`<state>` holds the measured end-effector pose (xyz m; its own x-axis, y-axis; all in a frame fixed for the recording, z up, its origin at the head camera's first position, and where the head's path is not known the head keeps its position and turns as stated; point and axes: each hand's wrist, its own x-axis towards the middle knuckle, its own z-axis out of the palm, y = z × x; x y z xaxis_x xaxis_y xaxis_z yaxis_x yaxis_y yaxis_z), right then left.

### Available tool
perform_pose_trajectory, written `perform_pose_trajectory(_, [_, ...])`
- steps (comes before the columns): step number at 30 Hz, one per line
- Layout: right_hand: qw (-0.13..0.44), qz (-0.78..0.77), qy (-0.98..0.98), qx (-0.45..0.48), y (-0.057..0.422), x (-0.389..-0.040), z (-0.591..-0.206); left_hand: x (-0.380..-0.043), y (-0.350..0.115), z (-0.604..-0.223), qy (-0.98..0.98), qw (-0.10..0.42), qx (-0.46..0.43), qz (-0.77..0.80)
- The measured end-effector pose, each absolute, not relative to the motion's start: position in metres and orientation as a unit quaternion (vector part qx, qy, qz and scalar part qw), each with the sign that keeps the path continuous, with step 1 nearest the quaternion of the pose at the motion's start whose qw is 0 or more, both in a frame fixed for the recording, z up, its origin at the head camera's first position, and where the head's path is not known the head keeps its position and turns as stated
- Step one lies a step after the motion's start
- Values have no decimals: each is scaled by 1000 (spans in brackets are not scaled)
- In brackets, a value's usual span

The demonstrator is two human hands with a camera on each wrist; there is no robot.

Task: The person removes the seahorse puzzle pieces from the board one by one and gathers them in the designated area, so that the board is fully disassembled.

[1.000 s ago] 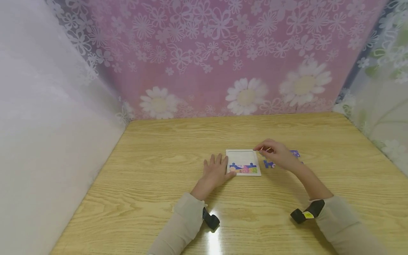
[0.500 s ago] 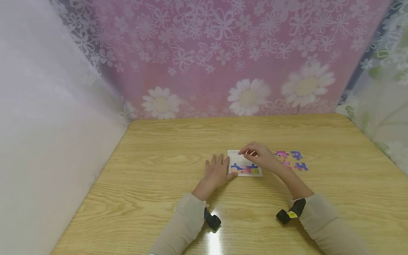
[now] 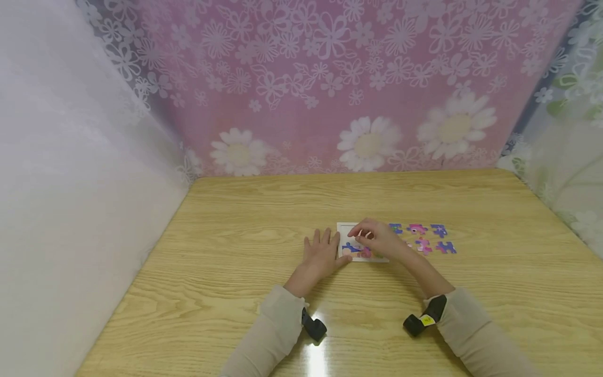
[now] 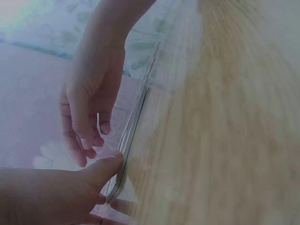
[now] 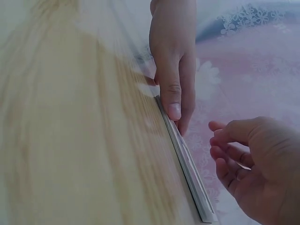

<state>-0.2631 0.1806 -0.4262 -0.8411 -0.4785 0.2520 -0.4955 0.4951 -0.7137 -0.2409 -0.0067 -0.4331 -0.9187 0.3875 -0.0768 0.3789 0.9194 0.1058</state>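
A white-rimmed jigsaw tray (image 3: pixel 346 224) lies on the table, with blue, pink and green puzzle pieces (image 3: pixel 350 248) along its near side. My left hand (image 3: pixel 320 257) rests flat at the tray's left, fingers spread, its thumb (image 4: pixel 110 161) on the near corner edge. Over the tray hovers my right hand (image 3: pixel 379 241), fingers loosely bent, thumb and index fingertips a little apart. No piece shows between them in any view. That hand covers the tray's right part in the head view.
Several loose puzzle pieces (image 3: pixel 439 230) lie in two rough rows on the wooden table (image 3: pixel 264 209), right of the tray. A pink flowered cloth (image 3: pixel 301 104) stands behind the table, with pale hangings at both sides. Each wrist wears a black camera (image 3: pixel 416 323).
My right hand has moved left from the tray's right edge, then down toward the near row, uncovering loose pieces on the right. The left hand stays in place.
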Motion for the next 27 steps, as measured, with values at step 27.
perform_pose_trajectory(27, [-45, 381, -873, 301, 183, -263, -446, -242, -6, -433, 978, 40, 199, 43])
